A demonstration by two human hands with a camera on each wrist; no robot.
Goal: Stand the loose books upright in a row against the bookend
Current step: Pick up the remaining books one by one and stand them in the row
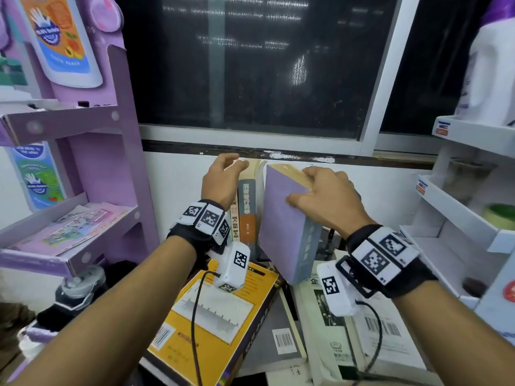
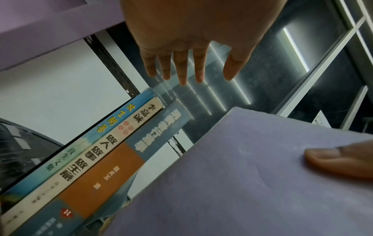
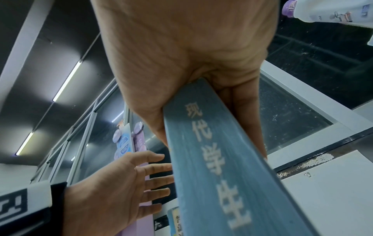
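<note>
My right hand (image 1: 302,185) grips the top of a thick purple book (image 1: 281,218) with a grey-blue spine (image 3: 212,159); the thumb (image 2: 339,159) presses on its purple cover (image 2: 242,183). The book is lifted and tilted, just right of the standing row of books (image 1: 246,207). That row shows a blue spine (image 2: 96,132), a cream spine (image 2: 113,143) and a blue-and-orange spine (image 2: 121,167). My left hand (image 1: 234,162) hovers open above the row's top, fingers (image 2: 181,63) spread and holding nothing. I cannot make out the bookend.
Loose books lie flat below: a yellow one (image 1: 217,310), a grey one (image 1: 278,330) and a white one (image 1: 376,330). A purple cardboard shelf (image 1: 83,121) stands at the left, a white shelf (image 1: 459,218) with a white bottle (image 1: 490,65) at the right. A dark window (image 1: 250,65) lies behind.
</note>
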